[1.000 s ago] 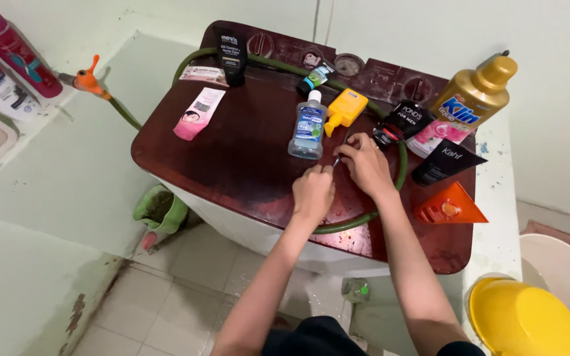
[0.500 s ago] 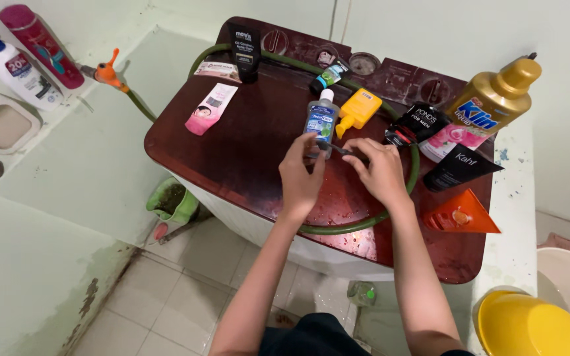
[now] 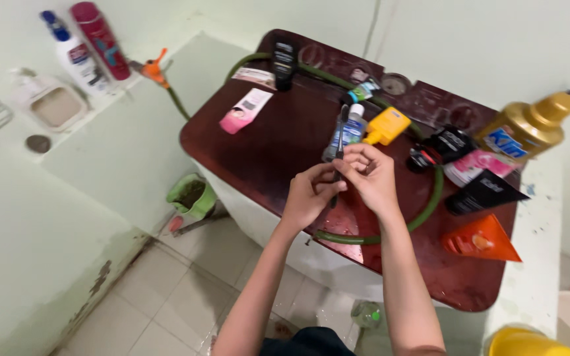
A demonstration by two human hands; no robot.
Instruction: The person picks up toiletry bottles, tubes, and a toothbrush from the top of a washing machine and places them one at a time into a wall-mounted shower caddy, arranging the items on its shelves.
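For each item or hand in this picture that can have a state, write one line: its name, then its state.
Left hand: closed on the dark toothbrush.
Right hand: closed on the same toothbrush.
Dark toothbrush: lifted, roughly upright.
Clear blue-labelled bottle: capped, lying down.
Gold bottle: capped, upright.
Orange tube: lying flat.
Green hose: looped on the dark red top.

Gold bottle (image 3: 526, 128), orange tube (image 3: 480, 240), green hose (image 3: 430, 204), pink packet (image 3: 245, 111)

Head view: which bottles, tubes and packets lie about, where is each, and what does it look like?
Gold bottle: far right, blue label.
Orange tube: right front, triangular.
Black tube: beside it.
Yellow tube: beyond the hands.
Clear bottle: blue label, left of yellow.
Pink packet: lid's left.
Red can and white bottle: upper-left ledge.
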